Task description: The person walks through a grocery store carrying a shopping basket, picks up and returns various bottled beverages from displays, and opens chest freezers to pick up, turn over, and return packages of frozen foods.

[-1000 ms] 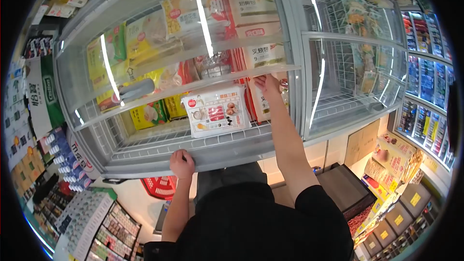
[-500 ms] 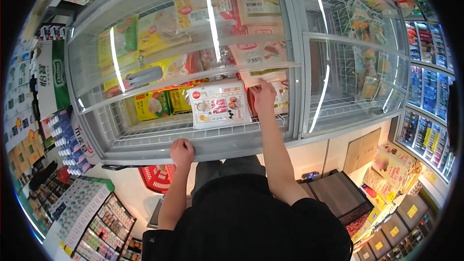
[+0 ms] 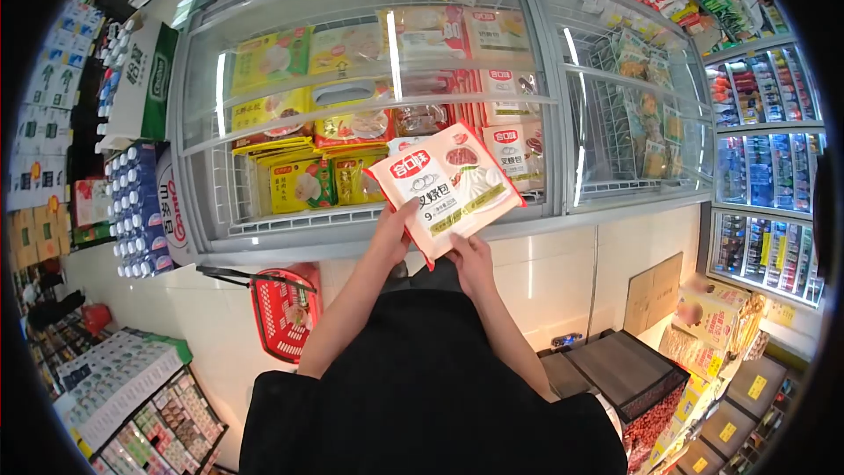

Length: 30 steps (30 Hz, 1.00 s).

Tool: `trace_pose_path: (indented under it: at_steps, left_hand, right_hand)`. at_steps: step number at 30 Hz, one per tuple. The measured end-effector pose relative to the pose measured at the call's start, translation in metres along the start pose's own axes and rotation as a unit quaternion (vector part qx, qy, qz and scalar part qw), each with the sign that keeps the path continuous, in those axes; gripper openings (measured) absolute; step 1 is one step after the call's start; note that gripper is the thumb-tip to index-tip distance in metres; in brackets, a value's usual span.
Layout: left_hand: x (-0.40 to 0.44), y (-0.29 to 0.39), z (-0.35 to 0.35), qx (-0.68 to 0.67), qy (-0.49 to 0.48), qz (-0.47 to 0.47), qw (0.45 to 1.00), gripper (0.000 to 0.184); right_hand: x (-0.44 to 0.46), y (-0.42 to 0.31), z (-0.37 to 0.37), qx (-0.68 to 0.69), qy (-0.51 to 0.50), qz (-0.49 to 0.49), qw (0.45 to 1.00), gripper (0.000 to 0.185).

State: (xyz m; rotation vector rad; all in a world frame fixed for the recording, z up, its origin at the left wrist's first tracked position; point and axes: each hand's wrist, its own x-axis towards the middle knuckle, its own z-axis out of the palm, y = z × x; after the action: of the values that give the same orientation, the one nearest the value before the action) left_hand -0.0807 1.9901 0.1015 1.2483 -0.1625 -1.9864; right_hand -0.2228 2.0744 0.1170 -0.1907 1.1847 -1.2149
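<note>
A pink and white food package (image 3: 466,167) with red edges is held up in front of the chest freezer (image 3: 352,237). My left hand (image 3: 393,233) grips its lower left edge. My right hand (image 3: 470,259) holds the bottom edge, its thumb on the front. Inside the freezer, behind glass lids, lie similar pink packages (image 3: 510,148) on the right and yellow packages (image 3: 299,183) on the left. The held package hides part of the freezer's contents.
A red shopping basket (image 3: 280,321) with a black handle stands on the floor at the left. Bottle packs (image 3: 139,202) flank the freezer. Dark crates (image 3: 624,374) are at the lower right, drinks coolers (image 3: 760,171) at the far right.
My right hand has drawn a package out of the freezer. My left hand has left the freezer's edge and taken hold of it too. The view has shifted, showing more of the basket.
</note>
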Motion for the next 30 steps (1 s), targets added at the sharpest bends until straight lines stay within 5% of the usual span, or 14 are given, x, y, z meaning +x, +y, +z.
trace_pose_path:
  at_steps: [4,9,12,18,20,22,23,26,30]
  left_hand:
    - [-0.052,0.037,-0.024,0.005,-0.058,0.074,0.996,0.043]
    - [-0.107,0.091,-0.059,0.059,-0.078,0.131,0.987,0.042]
    - [-0.136,0.104,-0.063,0.068,-0.055,0.124,0.988,0.043]
    - [-0.151,0.105,-0.083,0.056,-0.041,0.146,0.987,0.046]
    - [-0.15,0.111,-0.085,0.059,-0.038,0.144,0.987,0.046]
    - [-0.146,0.115,-0.077,-0.01,-0.108,0.107,0.988,0.048]
    - [-0.144,0.114,-0.07,-0.051,-0.124,0.107,0.985,0.051]
    - [-0.118,0.095,-0.083,-0.056,-0.239,0.115,0.962,0.058]
    - [-0.139,0.103,-0.061,-0.126,-0.46,-0.021,0.879,0.078]
  right_hand:
    - [-0.042,-0.002,0.0,-0.212,-0.087,-0.019,0.973,0.021]
    - [-0.068,-0.019,0.0,0.061,-0.118,0.016,0.991,0.049]
    - [-0.074,-0.014,0.016,0.077,-0.184,-0.046,0.979,0.048]
    - [-0.097,-0.008,0.045,-0.045,-0.128,-0.081,0.987,0.049]
    - [-0.12,-0.022,0.065,-0.263,-0.102,-0.182,0.942,0.061]
    - [-0.151,-0.036,0.087,-0.322,-0.215,-0.21,0.898,0.077]
    - [-0.163,-0.038,0.1,-0.232,-0.315,-0.194,0.899,0.088]
    - [-0.166,-0.056,0.128,-0.435,-0.503,-0.242,0.707,0.092]
    - [-0.163,-0.038,0.144,-0.465,-0.492,-0.219,0.702,0.084]
